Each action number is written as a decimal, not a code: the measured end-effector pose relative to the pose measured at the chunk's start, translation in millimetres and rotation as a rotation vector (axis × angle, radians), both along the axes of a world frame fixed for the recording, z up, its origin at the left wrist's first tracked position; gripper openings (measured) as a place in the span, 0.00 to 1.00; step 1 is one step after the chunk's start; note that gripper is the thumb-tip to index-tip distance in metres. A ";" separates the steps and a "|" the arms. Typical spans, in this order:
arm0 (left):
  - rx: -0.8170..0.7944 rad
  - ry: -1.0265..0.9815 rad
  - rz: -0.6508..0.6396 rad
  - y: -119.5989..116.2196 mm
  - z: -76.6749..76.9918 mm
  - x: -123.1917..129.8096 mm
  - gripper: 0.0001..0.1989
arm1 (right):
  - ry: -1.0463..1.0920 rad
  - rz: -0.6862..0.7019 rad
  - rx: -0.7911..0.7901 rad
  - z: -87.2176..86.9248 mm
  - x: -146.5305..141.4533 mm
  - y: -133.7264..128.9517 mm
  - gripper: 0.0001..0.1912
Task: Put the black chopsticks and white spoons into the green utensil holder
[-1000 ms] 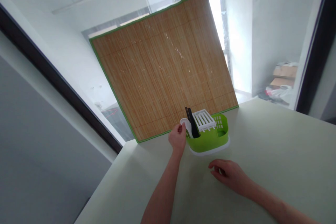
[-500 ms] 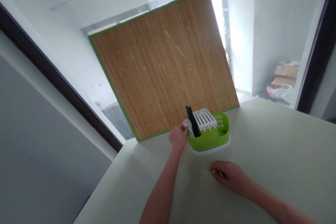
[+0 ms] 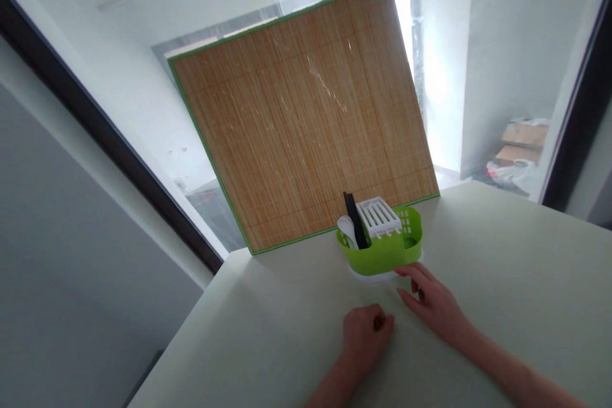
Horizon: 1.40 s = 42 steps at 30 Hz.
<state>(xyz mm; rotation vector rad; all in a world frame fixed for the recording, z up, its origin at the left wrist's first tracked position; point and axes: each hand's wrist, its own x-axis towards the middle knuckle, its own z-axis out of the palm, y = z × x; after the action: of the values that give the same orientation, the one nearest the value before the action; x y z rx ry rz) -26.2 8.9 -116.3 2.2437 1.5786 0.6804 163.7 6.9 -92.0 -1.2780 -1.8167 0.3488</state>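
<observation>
A green basket (image 3: 377,259) with a white base stands on the pale table. White spoons (image 3: 347,229) and black chopsticks (image 3: 355,220) lean in its left compartment, and a white slotted rack (image 3: 379,215) sits over the middle. My left hand (image 3: 364,335) is in front of the basket, its fingers curled closed; whatever they may hold is hidden. My right hand (image 3: 431,299) has its thumb and fingers apart and holds nothing. Its fingertips are at the front right of the white base.
Behind the basket a bamboo mat (image 3: 306,121) with green edging leans against the window. The pale table (image 3: 516,280) extends to both sides. Beyond the glass at the right are cardboard boxes (image 3: 526,136) and plastic bags.
My left hand has left the spoons and moved down and right, in front of the basket. My right hand has moved up to the basket's base, its fingers spreading.
</observation>
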 end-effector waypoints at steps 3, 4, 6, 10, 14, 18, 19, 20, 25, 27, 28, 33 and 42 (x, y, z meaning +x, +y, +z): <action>-0.004 0.131 -0.058 -4.9 -5.4 2.7 0.12 | 0.062 -0.115 0.132 3.0 5.4 7.9 0.19; -0.002 0.152 -0.065 -4.4 -4.9 3.4 0.12 | 0.063 -0.156 0.184 6.2 6.7 10.9 0.21; 0.006 0.175 -0.078 -2.7 -2.9 4.4 0.12 | 0.049 -0.233 0.288 15.8 8.2 17.6 0.25; 0.001 0.207 -0.099 -1.7 -0.4 5.2 0.12 | 0.003 -0.342 0.403 37.7 5.8 35.7 0.35; 0.006 0.225 -0.114 -2.2 -2.6 5.5 0.12 | -0.025 -0.424 0.364 43.1 -5.5 57.2 0.43; 0.021 0.225 -0.130 -2.2 -5.8 5.1 0.12 | 0.003 -0.478 0.279 33.1 -22.1 71.8 0.46; 0.027 0.223 -0.132 -2.3 -6.1 4.9 0.11 | 0.011 -0.486 0.267 30.5 -25.8 74.1 0.47; 0.033 0.222 -0.134 -2.6 -6.2 4.9 0.11 | 0.022 -0.494 0.258 28.3 -29.1 76.0 0.47; 0.030 0.237 -0.138 -3.5 -5.1 6.5 0.12 | 0.128 -0.527 0.255 28.1 -39.6 81.7 0.47; 0.032 0.242 -0.135 -3.5 -5.1 7.2 0.12 | 0.151 -0.563 0.259 31.8 -42.6 82.4 0.48; 0.035 0.242 -0.136 -3.5 -5.1 7.3 0.12 | 0.151 -0.582 0.245 33.9 -43.9 82.3 0.49; 0.036 0.236 -0.147 -4.1 -3.8 6.1 0.11 | 0.110 -0.611 0.097 43.5 -41.4 83.3 0.41; 0.012 0.207 -0.150 -4.2 -3.4 6.0 0.11 | 0.057 -0.667 -0.005 63.7 26.2 112.6 0.36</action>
<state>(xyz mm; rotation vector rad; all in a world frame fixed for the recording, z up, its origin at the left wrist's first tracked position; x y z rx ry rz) -20.2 4.7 -119.7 2.4783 1.4780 0.4297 189.9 119.6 -28.4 -1.7620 -1.2435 0.0170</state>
